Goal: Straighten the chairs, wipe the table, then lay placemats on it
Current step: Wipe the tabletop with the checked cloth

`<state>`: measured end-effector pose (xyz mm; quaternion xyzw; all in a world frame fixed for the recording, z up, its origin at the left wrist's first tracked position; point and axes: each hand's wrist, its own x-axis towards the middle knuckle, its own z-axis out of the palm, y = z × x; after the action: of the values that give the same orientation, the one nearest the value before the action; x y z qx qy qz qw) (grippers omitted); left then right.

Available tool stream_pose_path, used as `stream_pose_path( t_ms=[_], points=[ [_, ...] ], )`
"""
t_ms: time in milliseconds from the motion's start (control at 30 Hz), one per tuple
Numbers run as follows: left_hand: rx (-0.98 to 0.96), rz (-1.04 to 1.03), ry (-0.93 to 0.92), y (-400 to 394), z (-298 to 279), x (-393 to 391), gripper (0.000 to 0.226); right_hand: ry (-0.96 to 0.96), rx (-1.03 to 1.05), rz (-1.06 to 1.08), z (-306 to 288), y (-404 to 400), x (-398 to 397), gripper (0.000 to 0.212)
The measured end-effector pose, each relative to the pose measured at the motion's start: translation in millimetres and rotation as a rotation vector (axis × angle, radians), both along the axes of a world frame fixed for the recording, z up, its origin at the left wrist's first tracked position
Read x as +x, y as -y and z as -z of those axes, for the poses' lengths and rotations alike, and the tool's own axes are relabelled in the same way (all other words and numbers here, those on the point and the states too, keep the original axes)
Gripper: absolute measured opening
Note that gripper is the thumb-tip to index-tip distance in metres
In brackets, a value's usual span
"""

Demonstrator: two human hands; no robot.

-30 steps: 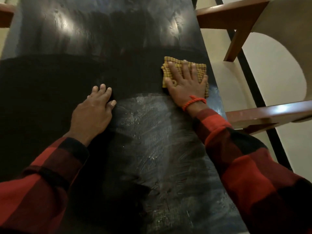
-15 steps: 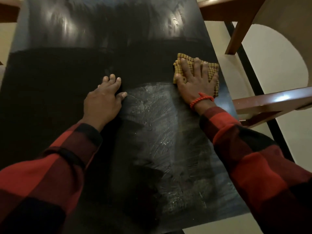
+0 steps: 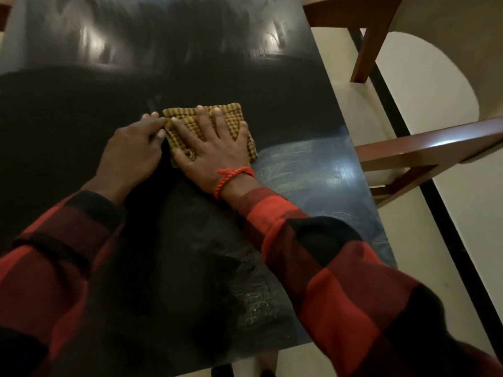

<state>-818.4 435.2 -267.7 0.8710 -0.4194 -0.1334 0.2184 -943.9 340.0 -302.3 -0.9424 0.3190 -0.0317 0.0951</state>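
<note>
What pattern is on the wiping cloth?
A small yellow-and-brown check, on the cloth under the right hand, seen in the head view.

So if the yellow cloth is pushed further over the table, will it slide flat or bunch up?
The cloth looks soft and folded, so it probably bunches unless pressed. The right hand lies spread on it, which likely keeps it flat. The table looks glossy; sliding seems easy.

The right hand [image 3: 211, 148] lies flat with fingers spread on a folded yellow checked cloth [image 3: 234, 119], pressing it onto the dark table [image 3: 299, 104]. A red cord bracelet [image 3: 231, 176] circles that wrist. The left hand [image 3: 133, 149] rests on the table just beside it, its fingertips touching the cloth's left edge. Both sleeves are red and black plaid. A wooden chair [image 3: 424, 148] with a cream seat stands at the table's right side.
</note>
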Motion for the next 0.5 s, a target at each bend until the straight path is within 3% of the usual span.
stream_pose_path(
  t_ms=[267,500],
  points=[
    [-0.013,0.007,0.097,-16.1,3.6,-23.2,0.042,-0.033,0.009,0.21,-1.0,83.6,-88.7,0.058],
    [0.041,-0.007,0.069,-39.9,19.3,-60.8,0.048,-0.042,0.03,0.279,-2.2,101.4,-151.8,0.061]
  ],
)
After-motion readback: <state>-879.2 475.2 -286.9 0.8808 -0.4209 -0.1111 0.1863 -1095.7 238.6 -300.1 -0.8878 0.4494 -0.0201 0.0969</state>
